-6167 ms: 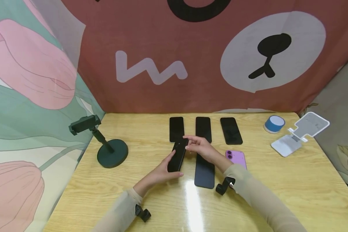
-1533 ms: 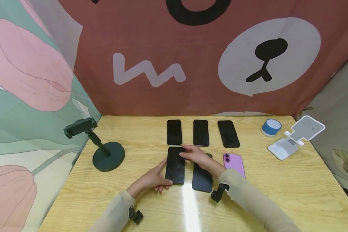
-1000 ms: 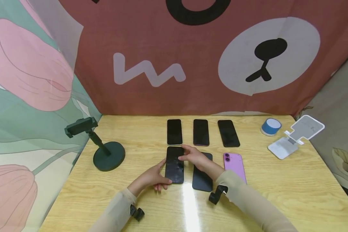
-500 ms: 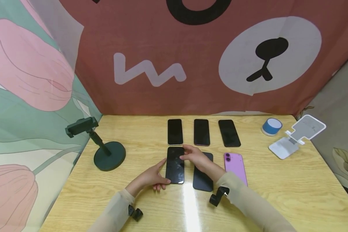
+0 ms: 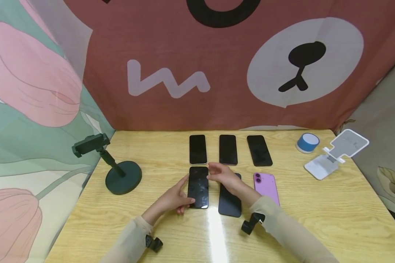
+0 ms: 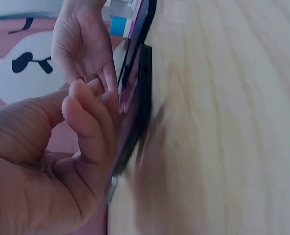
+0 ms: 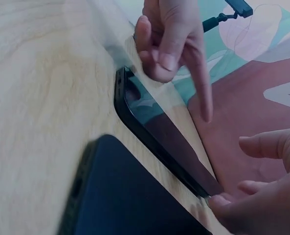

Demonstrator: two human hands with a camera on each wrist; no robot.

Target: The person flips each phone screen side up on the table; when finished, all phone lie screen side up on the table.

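Note:
A black smartphone (image 5: pixel 198 187) lies flat, glossy screen up, at the left of the front row. Beside its left edge is my left hand (image 5: pixel 172 199); the index finger points along that edge and the thumb is over the lower corner. The right wrist view shows this left hand (image 7: pixel 176 41) loosely raised by the phone, with no grip on it. My right hand (image 5: pixel 226 178) hovers at the phone's upper right edge, thumb and fingers parted. Its forearm passes over a dark blue-black phone (image 5: pixel 229 202), partly covering it.
Behind lie three dark phones in a row: left (image 5: pixel 198 149), middle (image 5: pixel 228 149), right (image 5: pixel 259 150). A purple phone (image 5: pixel 266 188) lies camera side up, partly under the right sleeve. A dark green stand (image 5: pixel 123 177) is left; a blue-white cylinder (image 5: pixel 307 143) and white folding stand (image 5: pixel 322 167) are right.
The phone, earlier held tilted in both hands with its camera side showing, now lies flat, screen up. Just now the right fingers have come off its edge and the left thumb has shifted up.

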